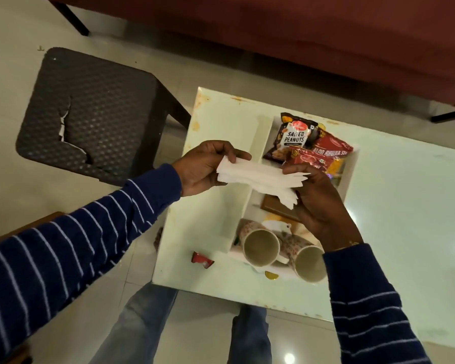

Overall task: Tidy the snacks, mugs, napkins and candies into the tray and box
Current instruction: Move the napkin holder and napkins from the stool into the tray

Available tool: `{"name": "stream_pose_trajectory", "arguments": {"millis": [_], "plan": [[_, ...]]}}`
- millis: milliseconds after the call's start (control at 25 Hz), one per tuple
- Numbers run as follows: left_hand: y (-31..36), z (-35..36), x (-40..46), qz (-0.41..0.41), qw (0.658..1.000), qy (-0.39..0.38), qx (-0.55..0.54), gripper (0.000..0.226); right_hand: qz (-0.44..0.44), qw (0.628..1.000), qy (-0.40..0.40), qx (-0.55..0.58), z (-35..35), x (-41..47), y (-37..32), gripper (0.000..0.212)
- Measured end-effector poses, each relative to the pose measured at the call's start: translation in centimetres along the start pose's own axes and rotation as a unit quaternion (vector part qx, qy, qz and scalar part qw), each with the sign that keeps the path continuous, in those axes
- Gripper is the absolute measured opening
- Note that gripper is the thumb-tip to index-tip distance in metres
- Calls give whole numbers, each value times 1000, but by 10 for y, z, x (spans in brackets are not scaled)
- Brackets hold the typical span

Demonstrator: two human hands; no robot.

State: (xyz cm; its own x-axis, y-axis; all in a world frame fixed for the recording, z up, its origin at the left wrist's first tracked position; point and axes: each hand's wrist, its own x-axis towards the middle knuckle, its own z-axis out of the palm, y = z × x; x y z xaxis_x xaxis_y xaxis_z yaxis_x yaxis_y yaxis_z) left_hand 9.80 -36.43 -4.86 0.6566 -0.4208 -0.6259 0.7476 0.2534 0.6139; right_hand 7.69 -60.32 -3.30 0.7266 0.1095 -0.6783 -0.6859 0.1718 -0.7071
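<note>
I hold a stack of white paper napkins (258, 177) between both hands above the white tray (351, 164). My left hand (205, 169) pinches the stack's left end and my right hand (318, 203) grips its right end. In the tray's far compartment lie a salted peanuts packet (292, 137) and red snack packets (326, 153). Two floral mugs lie on their sides in the near compartment, one on the left (259, 245) and one on the right (306, 261). A brown wooden box (273, 206) shows partly under the napkins. A red candy (201, 260) and a gold candy (271, 275) lie on the table.
The tray sits on a white low table (405, 219). A dark woven stool (90, 111) with a torn seat stands to the left. A dark red sofa (300, 35) runs along the far side. My legs (147, 324) are below the table's near edge.
</note>
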Motion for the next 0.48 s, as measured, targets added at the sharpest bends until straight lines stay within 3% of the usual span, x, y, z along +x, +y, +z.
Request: {"name": "stream_pose_trajectory", "arguments": {"millis": [160,280,360,480], "plan": [[-21,27,5,-24,999,4,-34,50,1,996,-2,89,-35,-22,6,49],[-35,47,6,-54,994,4,-94,34,3,992,-32,122,-64,-42,13,41],[-46,60,8,-89,985,23,-145,23,-15,998,-51,34,-83,-56,20,49],[-60,76,11,-129,974,29,-183,25,-61,990,-31,-124,-98,-69,29,56]]}}
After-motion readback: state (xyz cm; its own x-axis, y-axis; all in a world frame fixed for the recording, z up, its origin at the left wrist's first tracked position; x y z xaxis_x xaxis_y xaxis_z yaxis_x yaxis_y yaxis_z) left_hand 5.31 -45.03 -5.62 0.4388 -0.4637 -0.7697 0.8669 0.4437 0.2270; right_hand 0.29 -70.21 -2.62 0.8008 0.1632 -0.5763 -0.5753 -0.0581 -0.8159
